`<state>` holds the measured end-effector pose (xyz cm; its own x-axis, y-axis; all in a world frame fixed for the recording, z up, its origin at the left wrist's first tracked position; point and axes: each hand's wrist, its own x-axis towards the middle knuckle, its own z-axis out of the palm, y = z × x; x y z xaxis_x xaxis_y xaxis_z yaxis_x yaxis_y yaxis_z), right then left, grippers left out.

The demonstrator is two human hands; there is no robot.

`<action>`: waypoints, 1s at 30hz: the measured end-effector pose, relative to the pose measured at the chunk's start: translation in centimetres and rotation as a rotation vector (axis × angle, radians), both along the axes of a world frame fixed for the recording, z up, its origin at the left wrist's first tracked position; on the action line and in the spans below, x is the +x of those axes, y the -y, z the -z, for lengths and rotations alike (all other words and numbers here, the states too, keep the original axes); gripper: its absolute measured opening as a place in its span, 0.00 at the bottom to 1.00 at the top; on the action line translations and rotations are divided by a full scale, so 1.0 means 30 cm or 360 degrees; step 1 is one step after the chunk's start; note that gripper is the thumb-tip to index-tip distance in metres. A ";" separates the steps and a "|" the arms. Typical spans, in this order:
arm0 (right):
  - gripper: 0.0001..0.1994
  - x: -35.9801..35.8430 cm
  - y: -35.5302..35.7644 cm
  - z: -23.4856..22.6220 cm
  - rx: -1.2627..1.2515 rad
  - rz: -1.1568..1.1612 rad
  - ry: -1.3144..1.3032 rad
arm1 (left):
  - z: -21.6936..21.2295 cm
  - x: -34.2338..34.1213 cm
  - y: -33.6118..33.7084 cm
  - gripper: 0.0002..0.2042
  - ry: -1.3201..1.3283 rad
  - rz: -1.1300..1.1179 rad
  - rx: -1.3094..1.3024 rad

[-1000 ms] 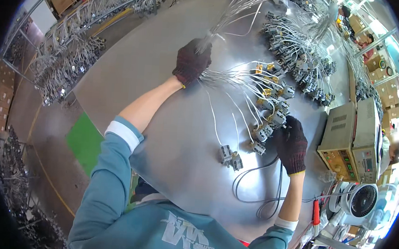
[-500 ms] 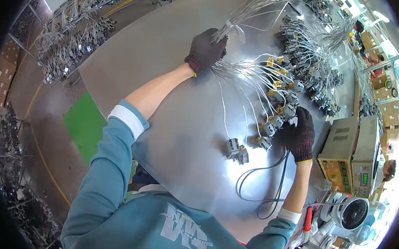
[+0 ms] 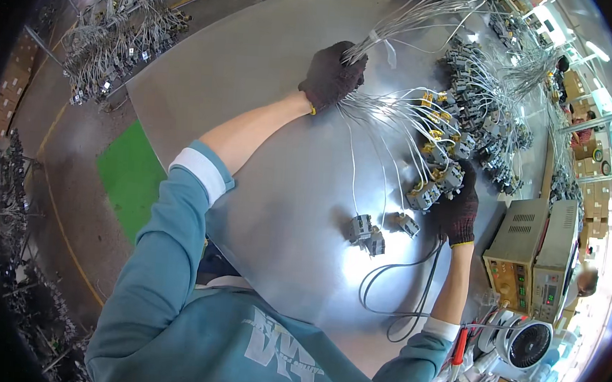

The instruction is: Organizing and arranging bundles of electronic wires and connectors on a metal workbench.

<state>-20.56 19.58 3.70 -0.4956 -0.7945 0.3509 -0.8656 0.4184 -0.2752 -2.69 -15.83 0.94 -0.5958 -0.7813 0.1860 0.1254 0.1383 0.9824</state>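
My left hand [image 3: 332, 75], in a dark glove, grips a bundle of grey wires [image 3: 407, 19] where a white tie binds them. The wires fan out below my fist to several small grey connector blocks [image 3: 441, 177] with yellow tags. My right hand [image 3: 459, 209], also gloved, rests on the blocks at the end of the fan, fingers closed over one. Two loose grey blocks [image 3: 365, 234] lie on the metal table [image 3: 257, 69] nearer to me, each on a single wire.
A black cable [image 3: 398, 295] loops on the table by my right forearm. A beige test instrument [image 3: 535, 255] and a small white fan [image 3: 526, 342] stand at the right. More wire harnesses [image 3: 492, 118] are piled along the far right edge. Harnesses hang on a rack [image 3: 111, 46] at the left.
My left hand has carried the wire bundle up and away from me, stretching the fan of wires. My right hand has stayed on the connector blocks.
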 end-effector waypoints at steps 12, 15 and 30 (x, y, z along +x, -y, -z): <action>0.45 0.216 0.014 -0.080 0.0074 0.0184 0.0924 | 0.046 -0.023 0.073 0.10 -0.0163 -0.0051 0.0186; 0.51 0.255 0.006 -0.053 -0.0060 0.0060 0.1225 | 0.049 -0.026 0.079 0.13 -0.0353 -0.0014 0.0215; 0.48 0.446 -0.020 -0.311 0.0077 -0.0061 0.0299 | 0.036 -0.006 0.074 0.08 -0.0152 0.0015 0.0245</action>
<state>-7.19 20.19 13.04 -0.5176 -0.8279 0.2162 -0.8166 0.4025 -0.4136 -2.89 -18.04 -0.15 -0.5883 -0.7996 0.1207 0.2195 -0.0143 0.9755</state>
